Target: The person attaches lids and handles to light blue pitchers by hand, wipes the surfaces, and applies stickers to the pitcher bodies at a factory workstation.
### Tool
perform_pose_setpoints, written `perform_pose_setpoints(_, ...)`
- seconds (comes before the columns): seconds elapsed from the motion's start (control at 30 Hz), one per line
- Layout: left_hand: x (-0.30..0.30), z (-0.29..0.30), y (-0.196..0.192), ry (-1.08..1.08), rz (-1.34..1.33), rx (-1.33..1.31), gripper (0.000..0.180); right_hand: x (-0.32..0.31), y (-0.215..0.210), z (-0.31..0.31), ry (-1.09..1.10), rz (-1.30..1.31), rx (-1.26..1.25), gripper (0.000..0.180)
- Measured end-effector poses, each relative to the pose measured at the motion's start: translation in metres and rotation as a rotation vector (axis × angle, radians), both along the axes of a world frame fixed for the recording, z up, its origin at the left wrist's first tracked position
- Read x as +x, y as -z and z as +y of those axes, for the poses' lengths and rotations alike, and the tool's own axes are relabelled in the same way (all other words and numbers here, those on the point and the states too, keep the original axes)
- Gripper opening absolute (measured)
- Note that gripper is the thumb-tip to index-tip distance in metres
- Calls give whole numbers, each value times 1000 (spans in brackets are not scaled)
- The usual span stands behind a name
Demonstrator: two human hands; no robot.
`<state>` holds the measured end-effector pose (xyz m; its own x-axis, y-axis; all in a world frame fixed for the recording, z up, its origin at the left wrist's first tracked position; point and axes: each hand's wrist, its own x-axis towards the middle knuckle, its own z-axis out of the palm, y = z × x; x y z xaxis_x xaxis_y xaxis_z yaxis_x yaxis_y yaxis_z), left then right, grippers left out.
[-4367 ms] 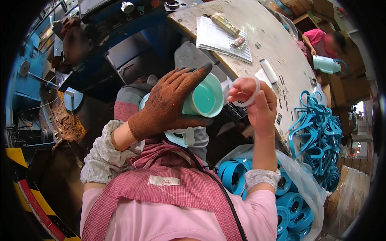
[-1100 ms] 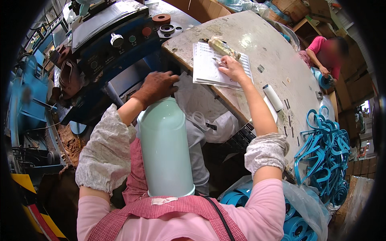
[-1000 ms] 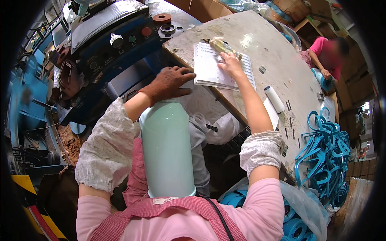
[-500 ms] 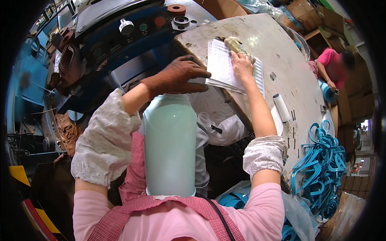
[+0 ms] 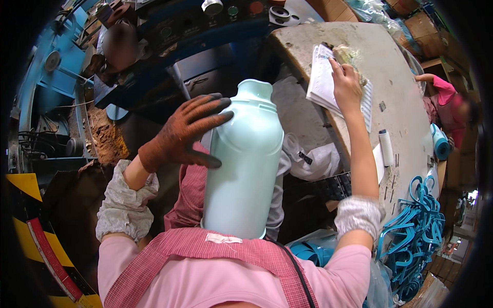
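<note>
A tall pale green plastic flask shell (image 5: 241, 164) stands upright against my apron, its neck pointing up. My left hand (image 5: 187, 131), in a brown glove, grips its upper side with fingers spread round the shoulder. My right hand (image 5: 345, 82), bare, is stretched out to the round grey worktable (image 5: 400, 87) and rests on a pad of lined paper (image 5: 323, 77) near the table's far edge. Whether it holds a pen is hidden.
A blue machine with knobs and buttons (image 5: 221, 20) stands ahead. Blue plastic handles (image 5: 416, 226) pile at the table's right edge, more in a bag (image 5: 313, 251) by my knee. A white tube (image 5: 386, 148) lies on the table. Another person in pink (image 5: 447, 97) works at far right.
The green shell, earlier held sideways with its open end showing, now stands upright in my left hand. My right hand let go of a white ring and moved to the paper pad.
</note>
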<state>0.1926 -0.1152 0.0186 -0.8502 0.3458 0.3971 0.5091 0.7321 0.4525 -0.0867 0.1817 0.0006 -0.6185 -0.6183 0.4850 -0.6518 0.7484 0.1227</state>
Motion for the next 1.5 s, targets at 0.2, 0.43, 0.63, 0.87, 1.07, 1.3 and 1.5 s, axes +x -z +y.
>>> perform_pose_setpoints(0.2, 25, 12, 23, 57, -14, 3, 108, 240, -35, -6, -388, -407, -350, 46)
perform_pose_setpoints(0.43, 27, 10, 33, 106, 103, 25, 110, 284, -10, -26, -254, -484, -460, 47)
perform_pose_setpoints(0.63, 26, 9, 30, 112, 86, 61, 100, 286, -15, -30, -272, -479, -460, 45)
perform_pose_setpoints(0.87, 24, 16, -5, 151, 22, -324, 79, 277, -12, -20, -237, -460, -330, 44)
perform_pose_setpoints(1.07, 4, 53, -48, 236, -86, -600, 73, 102, 4, 53, 52, -130, -73, 47)
perform_pose_setpoints(1.3, -32, 111, -68, 523, -117, -1031, 79, 47, -39, -52, -281, -637, -225, 43)
perform_pose_setpoints(1.5, -74, 98, -113, 377, -97, -717, 49, 55, -96, -67, -252, -1485, 450, 55)
